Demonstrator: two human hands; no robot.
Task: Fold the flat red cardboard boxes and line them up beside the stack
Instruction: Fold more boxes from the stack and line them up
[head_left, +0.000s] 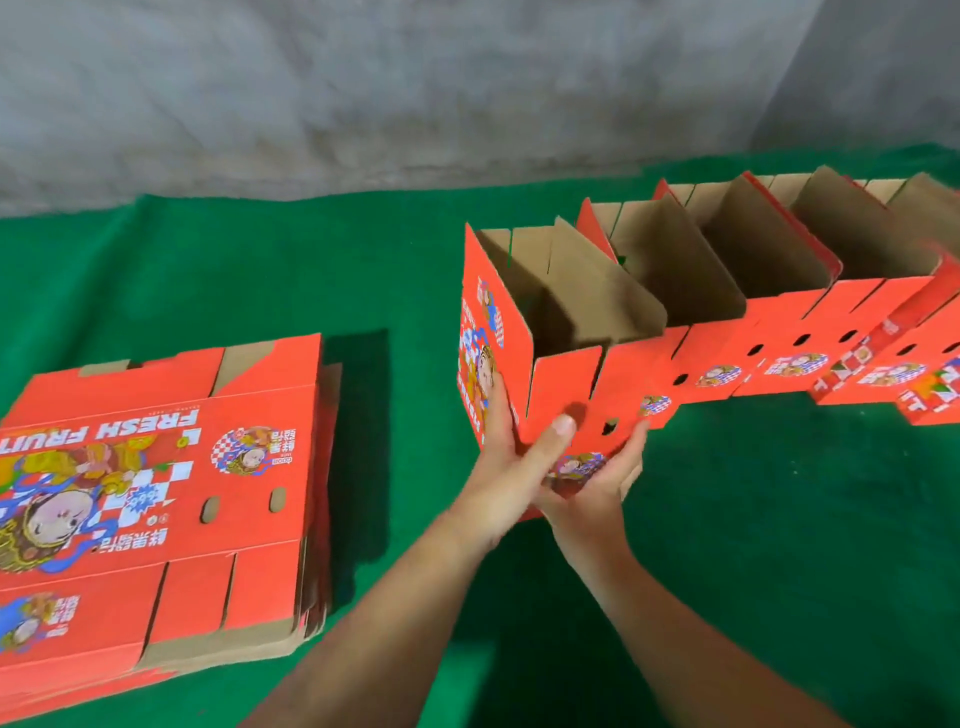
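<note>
Green cloth (249, 270) spread wide, with stack of flat red boxes (156, 499) at left and row of folded boxes (779, 322) at right. Between them, nearest folded box (561, 379), gripped at its near corner by left hand (511, 467) and cupped low by right hand (597, 493).

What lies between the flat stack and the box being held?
Only bare green cloth and the stack's shadow separate the flat stack from the held box, in the head view.
</note>
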